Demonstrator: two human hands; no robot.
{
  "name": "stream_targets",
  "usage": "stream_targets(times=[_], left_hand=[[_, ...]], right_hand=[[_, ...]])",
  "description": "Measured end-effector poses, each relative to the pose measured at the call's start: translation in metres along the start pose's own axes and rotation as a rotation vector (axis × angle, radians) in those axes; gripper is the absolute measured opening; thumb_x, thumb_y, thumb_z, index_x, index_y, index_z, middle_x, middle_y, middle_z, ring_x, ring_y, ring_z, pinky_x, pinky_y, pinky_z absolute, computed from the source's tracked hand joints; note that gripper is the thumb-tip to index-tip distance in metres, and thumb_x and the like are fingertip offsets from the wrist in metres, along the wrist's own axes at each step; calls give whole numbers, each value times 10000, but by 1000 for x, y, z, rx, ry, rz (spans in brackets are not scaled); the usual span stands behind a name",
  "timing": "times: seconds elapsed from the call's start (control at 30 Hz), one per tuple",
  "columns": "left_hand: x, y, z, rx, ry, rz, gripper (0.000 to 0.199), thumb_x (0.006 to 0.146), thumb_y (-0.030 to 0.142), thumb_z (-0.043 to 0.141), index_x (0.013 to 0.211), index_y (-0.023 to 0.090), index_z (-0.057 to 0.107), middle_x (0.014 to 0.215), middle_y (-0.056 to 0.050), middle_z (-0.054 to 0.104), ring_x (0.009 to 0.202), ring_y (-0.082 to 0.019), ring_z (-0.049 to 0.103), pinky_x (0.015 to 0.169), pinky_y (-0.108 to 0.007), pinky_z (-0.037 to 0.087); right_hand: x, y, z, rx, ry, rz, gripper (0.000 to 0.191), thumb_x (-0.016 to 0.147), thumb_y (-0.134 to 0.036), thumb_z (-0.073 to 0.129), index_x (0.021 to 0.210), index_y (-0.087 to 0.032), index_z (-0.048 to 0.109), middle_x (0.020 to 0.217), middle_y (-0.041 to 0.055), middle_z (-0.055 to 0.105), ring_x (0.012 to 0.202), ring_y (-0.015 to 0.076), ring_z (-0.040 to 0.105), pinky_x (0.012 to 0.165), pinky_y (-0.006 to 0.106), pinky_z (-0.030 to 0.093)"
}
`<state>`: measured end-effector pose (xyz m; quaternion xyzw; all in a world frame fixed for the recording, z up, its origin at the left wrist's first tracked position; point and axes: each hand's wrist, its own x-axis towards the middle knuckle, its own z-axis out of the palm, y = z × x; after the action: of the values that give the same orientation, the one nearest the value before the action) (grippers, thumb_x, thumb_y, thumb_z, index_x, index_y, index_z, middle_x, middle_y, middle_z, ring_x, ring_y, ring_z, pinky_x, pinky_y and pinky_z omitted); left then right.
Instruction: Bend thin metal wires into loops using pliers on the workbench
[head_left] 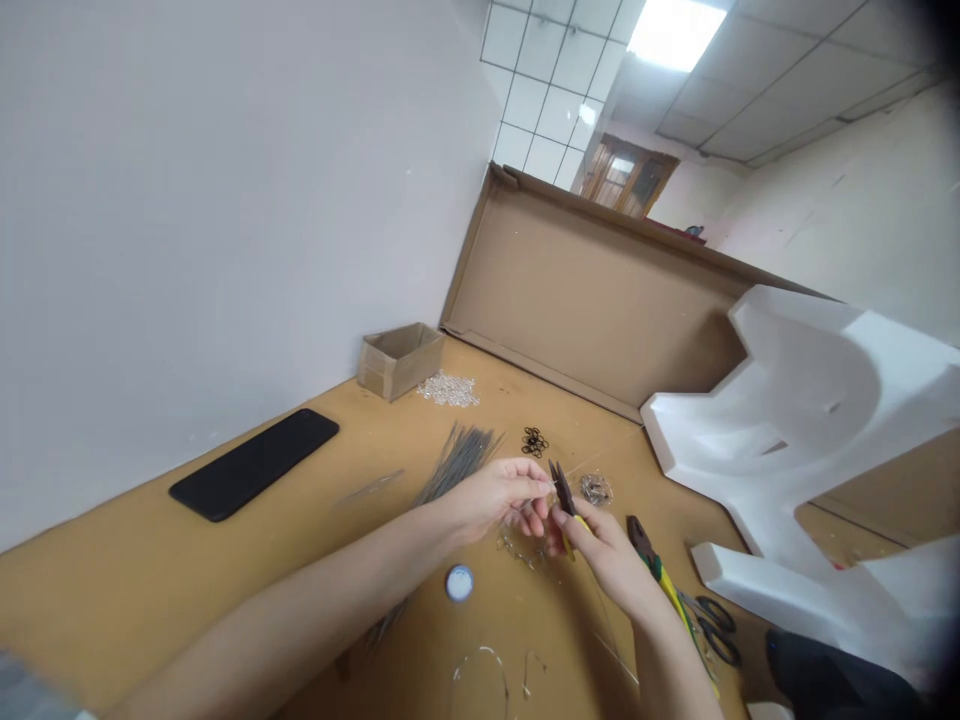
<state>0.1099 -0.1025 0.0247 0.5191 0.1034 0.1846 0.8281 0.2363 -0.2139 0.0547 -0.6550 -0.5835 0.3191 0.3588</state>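
Observation:
Needle-nose pliers [564, 492] with dark jaws and yellow handles are gripped in my right hand [592, 540], their tips pointing up. My left hand [517, 497] pinches a thin wire right beside the jaws; fingers hide most of it. From there a fine pale strand appears to run up to the right. Behind my left forearm lies a bundle of grey wires [465, 455]. Below the hands are bent wire pieces [521, 550], and a small round blue-white lid or spool [459, 583] sits nearby. A coil of thin wire [596, 489] rests right of the pliers.
Several black rings [534, 442] lie beyond my hands. Farther back are a pile of small clear pieces [450, 389] and a small cardboard box [401, 362]. A black phone-like slab [255, 464] lies left. Larger pliers [652, 560], scissors [716, 630] and white foam [780, 400] are right.

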Motion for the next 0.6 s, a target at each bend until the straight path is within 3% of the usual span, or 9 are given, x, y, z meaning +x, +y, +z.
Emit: stream_targets(times=[0.2,0.37,0.5,0.6], left_hand=[[2,2,-4,129,-46,31,217,725,316,601,786,128,512,692,-41,646,600,-103,608,584,-216,438],[14,2,-25,221,23,124,256,723,347,598,794,145,458,757,-57,653,687,-140,628,652,-278,460],[29,-14,-50,256,139,289,276,725,366,590,769,150,423,800,-27,592,730,-136,616,716,-318,468],[37,-31,-62,249,157,369,254,737,355,576,771,155,424,840,-13,527,825,-141,582,732,-309,468]], right_hand=[[0,7,-1,-65,22,-22,279,843,-372,368,754,-156,522,638,2,533,609,129,498,599,232,381],[3,21,-1,-343,129,61,277,818,-386,391,697,-175,522,614,-8,537,588,134,493,567,226,350],[6,30,-1,-514,188,94,272,814,-385,386,710,-190,544,633,6,568,608,151,519,569,228,337],[7,31,-2,-527,195,86,275,820,-381,376,750,-193,566,643,13,584,618,157,532,575,230,340]])
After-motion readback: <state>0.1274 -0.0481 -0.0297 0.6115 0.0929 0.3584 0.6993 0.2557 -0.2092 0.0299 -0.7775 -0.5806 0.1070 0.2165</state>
